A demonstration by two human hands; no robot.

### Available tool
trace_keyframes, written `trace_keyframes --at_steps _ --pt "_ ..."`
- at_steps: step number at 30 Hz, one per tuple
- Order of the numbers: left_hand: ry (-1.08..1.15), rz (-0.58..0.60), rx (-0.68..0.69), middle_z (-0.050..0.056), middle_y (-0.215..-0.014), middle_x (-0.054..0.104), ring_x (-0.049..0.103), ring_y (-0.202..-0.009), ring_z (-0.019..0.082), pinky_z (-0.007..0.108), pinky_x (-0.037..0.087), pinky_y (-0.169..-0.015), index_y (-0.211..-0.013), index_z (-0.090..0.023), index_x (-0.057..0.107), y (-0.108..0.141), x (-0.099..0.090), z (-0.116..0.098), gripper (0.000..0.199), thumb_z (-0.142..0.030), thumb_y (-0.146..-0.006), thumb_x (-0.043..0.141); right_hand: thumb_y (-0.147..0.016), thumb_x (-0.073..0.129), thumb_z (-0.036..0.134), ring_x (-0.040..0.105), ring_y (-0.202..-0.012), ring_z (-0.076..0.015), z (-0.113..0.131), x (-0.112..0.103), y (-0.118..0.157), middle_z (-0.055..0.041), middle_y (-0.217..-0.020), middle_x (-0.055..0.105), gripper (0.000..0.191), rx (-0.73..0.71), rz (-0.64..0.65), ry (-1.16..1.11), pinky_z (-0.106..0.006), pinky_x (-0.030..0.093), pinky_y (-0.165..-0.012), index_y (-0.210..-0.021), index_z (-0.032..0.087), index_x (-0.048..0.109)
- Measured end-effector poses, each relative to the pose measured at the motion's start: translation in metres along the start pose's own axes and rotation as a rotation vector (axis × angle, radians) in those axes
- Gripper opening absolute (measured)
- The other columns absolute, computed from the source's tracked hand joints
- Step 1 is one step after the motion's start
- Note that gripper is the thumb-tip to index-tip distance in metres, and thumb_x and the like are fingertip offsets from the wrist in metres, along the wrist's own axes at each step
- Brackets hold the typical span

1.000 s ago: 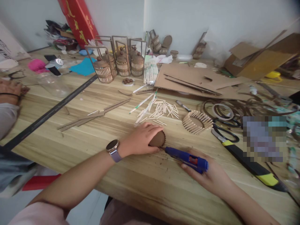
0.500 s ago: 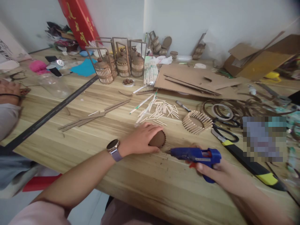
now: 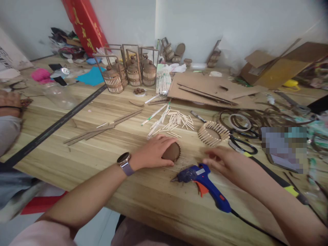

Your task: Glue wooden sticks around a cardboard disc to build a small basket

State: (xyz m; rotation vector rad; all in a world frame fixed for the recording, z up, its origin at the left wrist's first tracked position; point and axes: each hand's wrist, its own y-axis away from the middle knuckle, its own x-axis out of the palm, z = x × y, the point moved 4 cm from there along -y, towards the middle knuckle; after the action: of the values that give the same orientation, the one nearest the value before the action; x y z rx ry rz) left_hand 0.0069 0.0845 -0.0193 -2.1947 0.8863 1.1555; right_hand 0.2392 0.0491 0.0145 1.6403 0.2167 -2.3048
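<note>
My left hand, with a watch on its wrist, grips a round brown disc with a notched edge, thumb on the near side and fingers over the far side. Beside it on the table lies a blue glue gun with an orange trigger, its nozzle pointing left. My right hand hovers just beyond the gun, holding nothing, fingers loosely bent and apart. A ring of short sticks around a brown round base sits behind the right hand. Short cut wooden sticks lie in a pile beyond my left hand.
Several small lidded baskets with tall handles stand at the back. Scissors, a roll of tape and a black-and-yellow tool lie to the right. Flat cardboard lies behind. Another person's hand rests at far left.
My right hand has let go of the glue gun, which now lies on the table, and has moved up off its handle. My left hand keeps hold of the brown disc.
</note>
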Motion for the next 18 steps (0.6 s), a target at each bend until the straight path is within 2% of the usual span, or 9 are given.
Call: trace_keyframes --at_steps 2,6,9,14,18 --pt "0.011 -0.010 -0.014 0.011 -0.142 0.050 0.041 -0.132 0.032 0.049 0.035 -0.109 -0.144 -0.024 0.036 0.000 0.000 0.001 0.080 -0.043 -0.077 0.076 -0.089 0.054 0.038 0.066 -0.070 -0.0224 0.005 -0.005 -0.020 -0.0072 -0.084 0.073 0.023 -0.007 -0.087 0.109 -0.030 0.047 -0.060 -0.091 0.021 0.068" --pt "0.020 -0.031 -0.010 0.014 -0.141 0.049 0.042 -0.131 0.032 0.050 0.036 -0.109 -0.143 -0.021 0.036 0.000 0.001 0.003 0.086 -0.044 -0.073 0.080 -0.089 0.054 0.021 0.067 -0.082 -0.0210 0.026 0.004 -0.066 -0.0061 -0.087 0.074 0.013 -0.029 -0.020 0.138 -0.027 0.045 -0.068 -0.089 0.019 0.066" --pt "0.005 -0.059 0.023 0.016 -0.144 0.045 0.040 -0.133 0.032 0.050 0.034 -0.111 -0.143 -0.021 0.035 0.000 0.000 0.002 0.088 -0.044 -0.072 0.081 -0.087 0.054 0.013 0.066 -0.083 -0.0194 0.041 0.011 -0.092 -0.0066 -0.092 0.074 0.015 -0.050 0.005 0.147 -0.025 0.044 -0.069 -0.097 0.017 0.065" --pt "-0.011 -0.058 0.016 0.018 -0.141 0.047 0.043 -0.131 0.034 0.050 0.035 -0.111 -0.141 -0.016 0.037 0.000 -0.001 0.000 0.087 -0.044 -0.071 0.082 -0.085 0.052 0.007 0.068 -0.082 -0.0209 0.043 0.021 -0.101 -0.0115 -0.093 0.075 0.032 -0.052 0.069 0.194 -0.025 0.043 -0.067 -0.116 0.011 0.058" --pt "-0.016 -0.049 -0.010 0.018 -0.140 0.048 0.044 -0.130 0.033 0.049 0.035 -0.111 -0.140 -0.016 0.037 0.000 -0.001 0.000 0.088 -0.043 -0.070 0.083 -0.084 0.048 0.009 0.069 -0.085 -0.0261 0.030 0.026 -0.093 -0.0170 -0.094 0.074 0.025 -0.042 0.111 0.251 -0.029 0.043 -0.067 -0.105 0.010 0.062"
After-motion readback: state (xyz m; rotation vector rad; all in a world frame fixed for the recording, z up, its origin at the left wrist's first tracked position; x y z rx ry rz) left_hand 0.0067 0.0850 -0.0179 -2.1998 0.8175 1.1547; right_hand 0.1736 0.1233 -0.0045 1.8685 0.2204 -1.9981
